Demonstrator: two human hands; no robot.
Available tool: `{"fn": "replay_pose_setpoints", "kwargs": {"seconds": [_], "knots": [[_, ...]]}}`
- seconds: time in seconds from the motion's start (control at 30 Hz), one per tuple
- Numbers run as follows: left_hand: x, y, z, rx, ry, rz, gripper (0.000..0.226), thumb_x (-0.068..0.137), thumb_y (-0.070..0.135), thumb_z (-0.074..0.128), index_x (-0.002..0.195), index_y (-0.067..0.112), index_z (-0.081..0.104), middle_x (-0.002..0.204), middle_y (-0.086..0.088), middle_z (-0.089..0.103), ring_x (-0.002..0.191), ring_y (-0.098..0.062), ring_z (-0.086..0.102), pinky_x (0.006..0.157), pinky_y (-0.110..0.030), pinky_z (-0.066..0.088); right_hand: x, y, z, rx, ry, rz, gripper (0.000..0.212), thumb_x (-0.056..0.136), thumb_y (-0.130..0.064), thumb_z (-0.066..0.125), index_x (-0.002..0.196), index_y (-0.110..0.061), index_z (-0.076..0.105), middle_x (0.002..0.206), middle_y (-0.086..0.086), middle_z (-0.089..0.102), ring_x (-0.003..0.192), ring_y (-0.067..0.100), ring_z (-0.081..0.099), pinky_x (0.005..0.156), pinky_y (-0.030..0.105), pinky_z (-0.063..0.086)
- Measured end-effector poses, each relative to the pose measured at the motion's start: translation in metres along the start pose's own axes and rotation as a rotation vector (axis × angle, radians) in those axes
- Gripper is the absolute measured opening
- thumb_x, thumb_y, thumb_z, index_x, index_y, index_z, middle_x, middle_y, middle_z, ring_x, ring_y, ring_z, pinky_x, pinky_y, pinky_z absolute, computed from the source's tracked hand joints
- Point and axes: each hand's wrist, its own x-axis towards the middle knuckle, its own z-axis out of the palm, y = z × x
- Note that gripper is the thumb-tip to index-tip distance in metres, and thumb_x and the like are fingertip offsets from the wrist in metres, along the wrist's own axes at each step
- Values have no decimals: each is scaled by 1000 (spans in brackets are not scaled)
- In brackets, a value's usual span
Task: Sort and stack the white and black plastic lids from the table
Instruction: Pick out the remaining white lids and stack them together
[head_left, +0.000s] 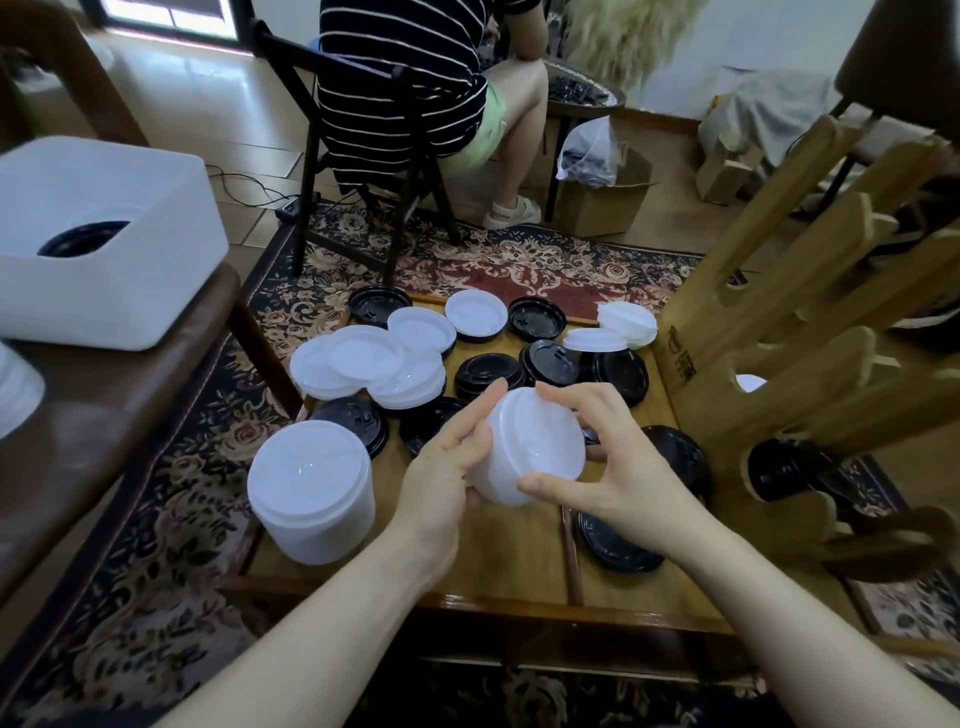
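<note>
the left hand (447, 467) cradles a small stack of white lids (530, 447) from below while the right hand (613, 467) pinches its rim, just above the wooden surface (519, 566). thin, light and probably slippery, the lids are best gripped at the edges. beyond the stack lie loose black lids (535, 318); left of it stands a tall white stack (311, 493).
</note>
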Motion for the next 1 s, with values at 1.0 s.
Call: {"fn": "replay_pose_setpoints", "kwargs": {"seconds": [1.0], "knots": [[27, -4, -13, 11, -1, -38, 63, 44, 49, 84, 106, 51, 73, 113, 8, 74, 107, -15, 69, 100, -43, 54, 144, 116, -47, -934, 25, 229, 49, 96, -34, 54, 138, -12, 47, 136, 13, 50, 127, 34, 39, 98, 44, 38]]}}
